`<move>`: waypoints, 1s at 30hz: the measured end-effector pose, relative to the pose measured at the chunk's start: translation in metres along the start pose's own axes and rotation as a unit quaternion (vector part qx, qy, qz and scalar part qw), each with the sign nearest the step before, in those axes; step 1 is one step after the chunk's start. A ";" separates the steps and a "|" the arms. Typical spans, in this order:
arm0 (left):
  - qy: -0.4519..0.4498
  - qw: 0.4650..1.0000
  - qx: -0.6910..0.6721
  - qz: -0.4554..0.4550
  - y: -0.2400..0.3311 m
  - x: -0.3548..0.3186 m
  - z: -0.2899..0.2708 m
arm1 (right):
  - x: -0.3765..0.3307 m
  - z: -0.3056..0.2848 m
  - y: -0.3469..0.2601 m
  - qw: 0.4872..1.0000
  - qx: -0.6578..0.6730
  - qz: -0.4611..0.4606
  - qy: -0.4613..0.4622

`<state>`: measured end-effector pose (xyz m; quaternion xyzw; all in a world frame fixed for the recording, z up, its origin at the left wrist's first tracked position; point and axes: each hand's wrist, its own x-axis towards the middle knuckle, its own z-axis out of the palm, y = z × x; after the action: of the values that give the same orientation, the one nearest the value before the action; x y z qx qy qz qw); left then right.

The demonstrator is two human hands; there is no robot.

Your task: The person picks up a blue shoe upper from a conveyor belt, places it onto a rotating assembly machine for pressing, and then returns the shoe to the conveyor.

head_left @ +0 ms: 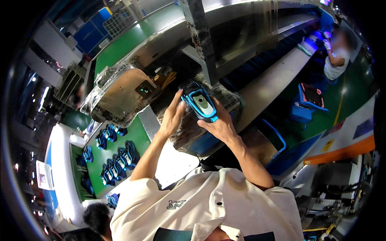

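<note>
A blue and black shoe (193, 93) with a pale grey inside is held up in front of me, over the dark, film-wrapped machine part. My right hand (222, 123) grips its right side and near end, the thumb lying across the near end. Against the shoe's left side rest the fingertips and thumb of my left hand (172, 116), the fingers close together. What the left fingertips press on is partly hidden behind the shoe's edge.
Several blue shoes (116, 166) stand on a green belt (94, 170) at left. A plastic-wrapped machine housing (120, 94) and a steel post (199, 40) rise ahead. A pale conveyor edge (277, 82) runs far right toward a gloved co-worker (337, 60). A blue stool (301, 112) stands right.
</note>
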<state>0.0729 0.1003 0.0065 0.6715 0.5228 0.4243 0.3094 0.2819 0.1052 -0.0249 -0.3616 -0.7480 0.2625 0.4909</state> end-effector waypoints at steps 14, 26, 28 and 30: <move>0.025 0.991 0.058 0.117 -0.038 -0.049 0.002 | 0.088 0.031 -0.063 0.923 -0.353 0.125 -0.085; -0.155 0.861 -0.484 0.005 -0.028 -0.050 0.001 | -0.042 0.023 -0.156 0.950 -0.018 0.094 0.299; -0.215 0.794 -0.567 -0.048 0.001 -0.064 0.032 | -0.083 0.015 -0.174 0.945 -0.045 0.094 0.310; -0.290 0.740 -0.598 -0.103 0.033 -0.091 0.068 | -0.128 -0.004 -0.193 0.939 -0.079 0.130 0.307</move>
<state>0.1397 0.0058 -0.0178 0.3816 0.1128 0.4000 0.8256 0.2640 -0.1131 0.0515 -0.5565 -0.5258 0.1402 0.6279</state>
